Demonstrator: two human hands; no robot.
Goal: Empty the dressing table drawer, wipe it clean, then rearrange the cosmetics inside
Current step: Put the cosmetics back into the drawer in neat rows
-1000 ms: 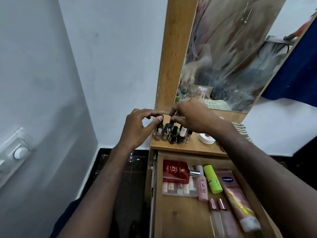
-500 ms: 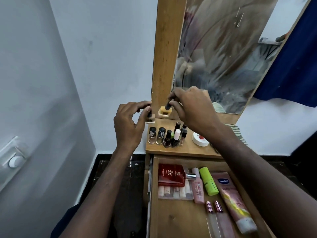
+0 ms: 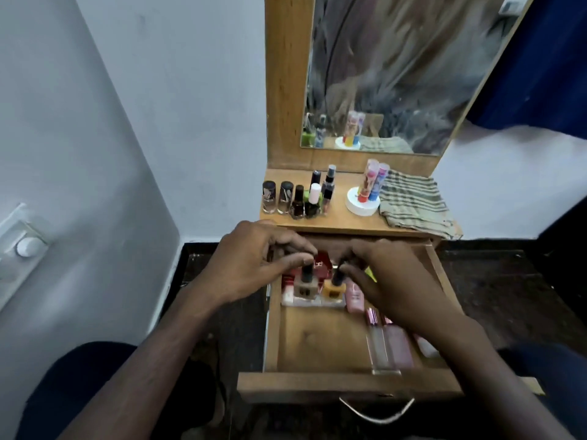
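— Pale wall (image 3: 127,122) at left with a switch plate (image 3: 22,242), wooden dressing table (image 3: 343,222) with a smeared mirror (image 3: 397,74) at far centre, blue curtain (image 3: 540,58) at right.

— And on the table top?

— From left: a row of upright small bottles (image 3: 295,198), a white round jar (image 3: 362,201) with colourful tubes (image 3: 373,179) on it, then a striped folded cloth (image 3: 413,203).

— Below that?

— Open drawer (image 3: 317,341), pulled near. Partly filled at the far end: a red box (image 3: 322,265), a pink tube (image 3: 355,296), two clear slim bottles (image 3: 390,347) along the right side. Bare wood in the near left.

— Left hand?

— Left hand (image 3: 251,265) over the drawer's far left, fingertips pinched round the dark cap of a beige nail polish bottle (image 3: 305,285).

— Right hand?

— Right hand (image 3: 381,281) just beside it, grasping the cap of an orange nail polish bottle (image 3: 333,285) the same way. Both bottles upright, long axis vertical, hanging straight below each grip over the packed far row.

— So what decides the next move?

— Probably the free floor, lying near and slightly left of both bottles. Left grip closer to it. Rearranging stage, by the look of it, with more bottles waiting on the table.
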